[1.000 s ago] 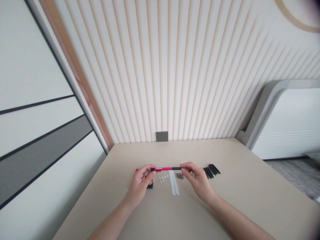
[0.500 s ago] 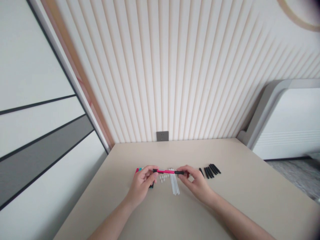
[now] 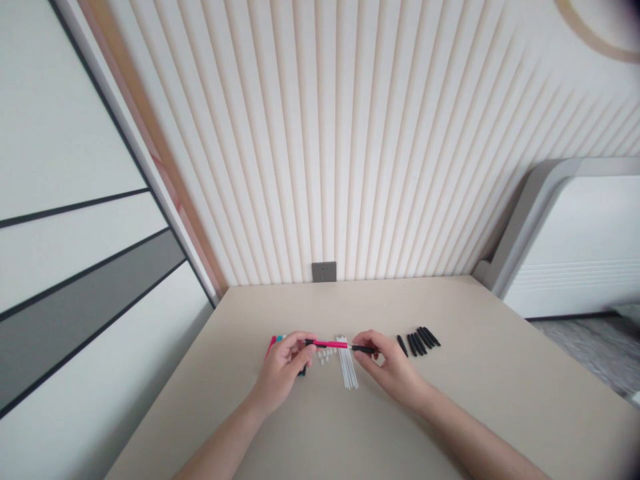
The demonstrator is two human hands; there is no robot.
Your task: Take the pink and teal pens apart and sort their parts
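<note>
While both hands pinch it, the pink pen (image 3: 331,344) hangs level just above the middle of the tabletop (image 3: 490,393). Its long axis runs left to right, roughly parallel to the far edge, and its black end points right. The left hand (image 3: 284,365) has its fingers closed on the left end; the right hand (image 3: 389,365) grips the black end between thumb and forefinger. Directly beneath lie white tubes (image 3: 348,365), pointing toward the near edge, with small white pieces (image 3: 325,357) beside them. Black caps (image 3: 418,341) sit in a row toward the right edge. Coloured pens (image 3: 274,343) lie partly hidden behind the left hand.
</note>
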